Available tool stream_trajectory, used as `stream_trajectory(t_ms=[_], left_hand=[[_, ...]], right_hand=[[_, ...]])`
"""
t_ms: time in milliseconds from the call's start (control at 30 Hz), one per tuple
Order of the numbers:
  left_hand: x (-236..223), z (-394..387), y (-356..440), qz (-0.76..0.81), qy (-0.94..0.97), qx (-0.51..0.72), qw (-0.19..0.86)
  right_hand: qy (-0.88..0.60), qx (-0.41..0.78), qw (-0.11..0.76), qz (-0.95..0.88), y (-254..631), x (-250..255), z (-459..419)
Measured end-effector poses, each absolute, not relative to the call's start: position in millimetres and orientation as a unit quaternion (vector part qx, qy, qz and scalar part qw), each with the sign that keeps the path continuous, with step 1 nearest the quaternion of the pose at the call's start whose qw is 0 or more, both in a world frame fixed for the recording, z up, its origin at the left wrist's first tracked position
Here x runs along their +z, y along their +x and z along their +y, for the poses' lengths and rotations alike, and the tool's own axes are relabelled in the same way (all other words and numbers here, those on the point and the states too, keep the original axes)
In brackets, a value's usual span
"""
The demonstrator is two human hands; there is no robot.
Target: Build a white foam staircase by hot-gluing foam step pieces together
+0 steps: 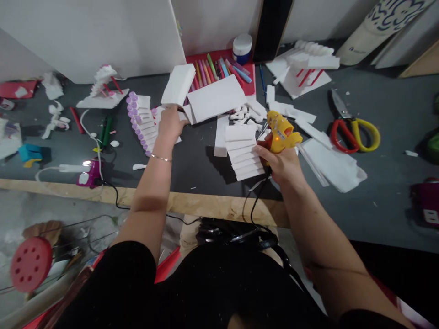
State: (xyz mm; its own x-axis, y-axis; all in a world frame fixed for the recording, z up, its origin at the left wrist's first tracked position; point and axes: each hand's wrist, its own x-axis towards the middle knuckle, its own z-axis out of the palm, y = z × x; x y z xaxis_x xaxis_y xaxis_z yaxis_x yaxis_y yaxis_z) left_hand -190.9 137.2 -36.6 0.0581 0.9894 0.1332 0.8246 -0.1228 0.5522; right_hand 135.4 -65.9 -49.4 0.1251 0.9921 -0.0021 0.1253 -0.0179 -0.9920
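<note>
My right hand (283, 162) is wrapped round a yellow glue gun (281, 132), whose small orange light is lit. Beside the gun, to its left, lies a panel of overlapping white strips (243, 155). My left hand (169, 123) reaches to the lower edge of a thick white block (177, 84); its fingers are curled and partly hidden, so what they grip cannot be made out. To the right of that hand, a white rectangular sheet (217, 98) leans over the markers. A white strip panel edged with purple discs (139, 121) lies left of my left wrist.
Scissors with red and yellow handles (351, 132) lie at right near white scraps (332, 164). Small white models with red posts stand at back left (104, 89) and back right (307, 68). Markers (209, 73), a lidded jar (242, 48) and a purple power socket (89, 173) are around.
</note>
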Motion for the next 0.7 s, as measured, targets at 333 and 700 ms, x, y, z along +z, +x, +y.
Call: stream_trajectory(t_ms=[333, 700], left_hand=[[33, 78, -160, 0.528, 0.663, 0.428, 0.314], [36, 43, -93, 0.454, 0.554, 0.387, 0.581]], right_hand=[[-0.56, 0.469, 0.503, -0.462, 126, -42, -62], [-0.58, 0.455, 0.504, -0.449, 132, -38, -56]])
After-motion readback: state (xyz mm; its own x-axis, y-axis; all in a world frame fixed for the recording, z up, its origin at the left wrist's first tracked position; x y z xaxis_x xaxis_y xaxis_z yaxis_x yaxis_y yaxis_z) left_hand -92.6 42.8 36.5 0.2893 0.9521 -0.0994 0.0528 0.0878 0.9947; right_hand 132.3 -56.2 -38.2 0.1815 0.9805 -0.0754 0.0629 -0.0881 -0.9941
